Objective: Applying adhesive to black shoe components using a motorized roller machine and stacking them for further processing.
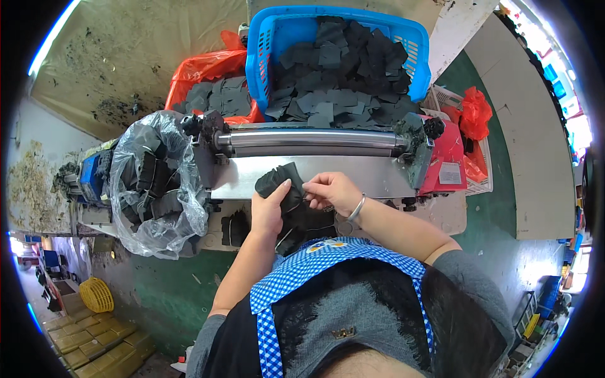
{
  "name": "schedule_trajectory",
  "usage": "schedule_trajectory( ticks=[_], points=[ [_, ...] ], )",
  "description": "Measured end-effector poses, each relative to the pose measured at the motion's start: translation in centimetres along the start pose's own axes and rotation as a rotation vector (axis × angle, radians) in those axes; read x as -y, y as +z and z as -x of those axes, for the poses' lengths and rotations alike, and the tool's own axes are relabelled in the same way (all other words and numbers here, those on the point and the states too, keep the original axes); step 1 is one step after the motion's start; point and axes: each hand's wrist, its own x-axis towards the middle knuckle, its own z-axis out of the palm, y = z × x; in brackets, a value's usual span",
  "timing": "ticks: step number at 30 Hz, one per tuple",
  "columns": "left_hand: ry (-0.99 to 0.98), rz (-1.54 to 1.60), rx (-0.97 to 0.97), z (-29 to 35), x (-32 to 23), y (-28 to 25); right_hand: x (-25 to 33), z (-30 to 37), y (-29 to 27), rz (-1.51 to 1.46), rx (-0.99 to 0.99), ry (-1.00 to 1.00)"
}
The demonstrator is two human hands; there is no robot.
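Note:
My left hand point(268, 211) grips a stack of thin black pieces point(277, 179), with the thumb across its side. The stack is held over the front edge of a machine's bare metal plate point(365, 173). At the stack's right edge, my right hand point(337, 192) is closed in a pinch. What its fingertips hold is too small to make out. Behind the plate runs a shiny steel roller point(309, 140). Below my hands, more black bundles lie at the near edge, partly hidden by my hands and apron; a separate black bundle point(234, 228) is left of them.
Beyond the roller stands a blue basket point(257, 63) heaped with black pieces, beside a red bag point(201, 65) of similar pieces. A clear plastic bag point(129, 220) with black bundles is at the machine's left. The red machine housing point(446, 151) and a white crate point(482, 179) are right.

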Motion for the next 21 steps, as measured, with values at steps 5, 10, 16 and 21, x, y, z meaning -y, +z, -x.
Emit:
schedule_trajectory(
  ticks=[5, 10, 16, 21],
  points=[
    [-0.083, 0.078, 0.022, 0.3, -0.5, 0.1, 0.0, -0.1, -1.1, -0.315, 0.156, 0.225],
    [-0.119, 0.104, 0.024, 0.3, -0.8, 0.0, -0.7, -0.8, -1.8, -0.406, 0.094, 0.251],
    [0.022, -0.065, -0.014, -0.1, 0.4, -0.6, 1.2, -0.6, -0.7, -0.213, -0.297, 0.086],
    [0.022, -0.061, -0.006, -0.2, 0.2, -0.6, -0.9, -0.6, -0.9, 0.123, -0.011, 0.049]
  ],
)
